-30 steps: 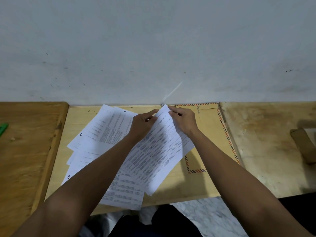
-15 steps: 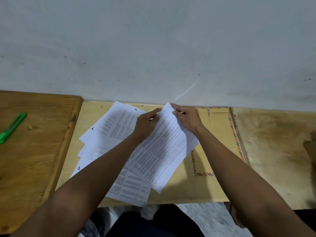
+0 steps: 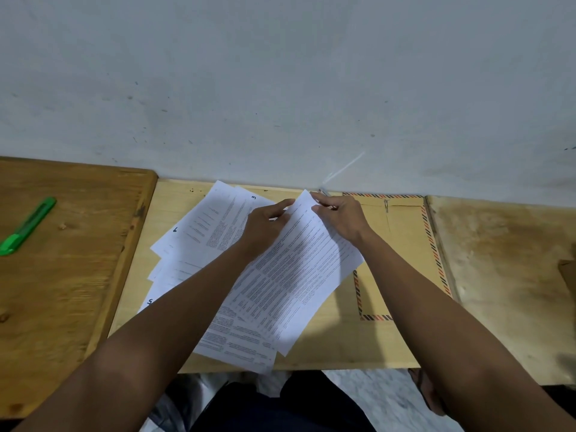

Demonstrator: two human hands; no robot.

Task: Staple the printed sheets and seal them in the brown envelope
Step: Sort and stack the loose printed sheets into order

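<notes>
Head view: both hands pinch the top sheet's far corner.
Left hand [image 3: 265, 226] and right hand [image 3: 341, 218] still grip the printed sheets [image 3: 290, 275], fanned on the tabletop [image 3: 358, 347]; the brown envelope [image 3: 408, 244] lies partly beneath. A green pen [image 3: 26, 227], leftward, shows more fully than before.

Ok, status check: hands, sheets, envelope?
Left hand and right hand both pinching top sheet at far corner. Other sheets fanned, unstapled. Brown envelope partly under papers. No stapler seen.

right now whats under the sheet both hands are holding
Under the top sheet held by the left hand and right hand: more printed sheets and a corner of the brown envelope. Anything else beneath is covered.
</notes>
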